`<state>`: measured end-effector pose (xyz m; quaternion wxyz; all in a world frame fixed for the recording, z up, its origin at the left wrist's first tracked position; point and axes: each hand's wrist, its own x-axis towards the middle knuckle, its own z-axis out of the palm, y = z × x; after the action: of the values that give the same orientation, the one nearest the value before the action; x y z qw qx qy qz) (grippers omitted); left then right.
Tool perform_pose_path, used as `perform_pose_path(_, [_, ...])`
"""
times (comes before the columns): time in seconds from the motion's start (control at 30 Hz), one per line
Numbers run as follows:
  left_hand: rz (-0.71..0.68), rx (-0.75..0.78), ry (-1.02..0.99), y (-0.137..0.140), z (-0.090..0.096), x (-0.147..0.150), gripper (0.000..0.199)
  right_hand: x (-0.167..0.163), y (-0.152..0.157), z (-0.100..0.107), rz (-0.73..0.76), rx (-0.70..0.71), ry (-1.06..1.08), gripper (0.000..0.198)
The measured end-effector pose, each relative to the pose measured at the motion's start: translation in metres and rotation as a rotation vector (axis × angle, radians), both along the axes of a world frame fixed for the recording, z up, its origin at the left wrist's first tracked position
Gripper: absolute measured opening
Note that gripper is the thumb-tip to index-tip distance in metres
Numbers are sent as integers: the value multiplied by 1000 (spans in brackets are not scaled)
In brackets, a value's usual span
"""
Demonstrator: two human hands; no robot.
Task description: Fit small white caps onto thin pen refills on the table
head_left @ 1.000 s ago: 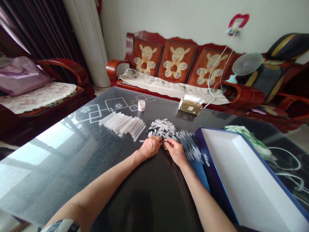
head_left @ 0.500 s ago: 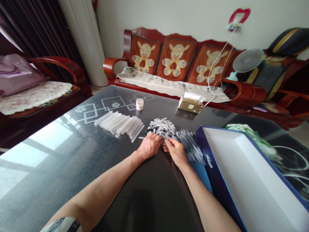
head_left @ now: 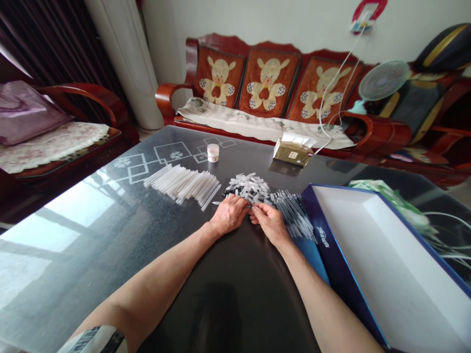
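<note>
My left hand (head_left: 230,215) is closed, its fingers curled and resting at the near edge of a pile of small white and black pen caps (head_left: 252,187). From its left side pokes a pale pointed tip (head_left: 217,203), as of a slim pen. Close by on the right, my right hand (head_left: 268,221) pinches thumb against fingers on a thin dark piece, mostly hidden, that spans the small gap between both hands. Clear pen refills (head_left: 296,215) with metal tips lie just right of my right hand. Whitish pen barrels (head_left: 184,184) are spread in a row to the left.
A blue box with white inside (head_left: 382,255) stands at the right, beside a green-and-white plastic bag (head_left: 393,206). Farther back on the dark table (head_left: 147,235) are a small white tub (head_left: 213,153) and a tissue pack (head_left: 292,149). A wooden sofa (head_left: 172,93) stands beyond.
The view has tilted slightly, so the table things sit a little higher in it. Both hands stay close together at the cap pile, with the right hand's fingers shifted only slightly.
</note>
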<state>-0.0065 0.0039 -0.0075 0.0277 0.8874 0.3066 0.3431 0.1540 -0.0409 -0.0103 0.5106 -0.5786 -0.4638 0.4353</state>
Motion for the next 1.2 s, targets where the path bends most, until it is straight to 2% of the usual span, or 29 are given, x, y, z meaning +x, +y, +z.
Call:
perform_pose_path(0.27, [8, 9, -8, 1, -1, -1, 16, -2, -2, 8, -46, -15, -116, 50])
perform_pose_path(0.53, [24, -1, 33, -1, 2, -1, 18, -2, -3, 5, -16, 12, -75, 34])
perform_pose_path(0.83, [0, 11, -8, -3, 3, -1, 18, -5, -4, 12, -60, -8, -138, 45])
perform_pose_path(1.07, [-2, -2, -5, -2, 1, 0, 19, -3, -6, 9, 9, 54, -100, 33])
perform_pose_path(1.2, [-21, 15, -2, -2, 1, 0, 18, -4, -5, 9, -25, 23, -153, 37])
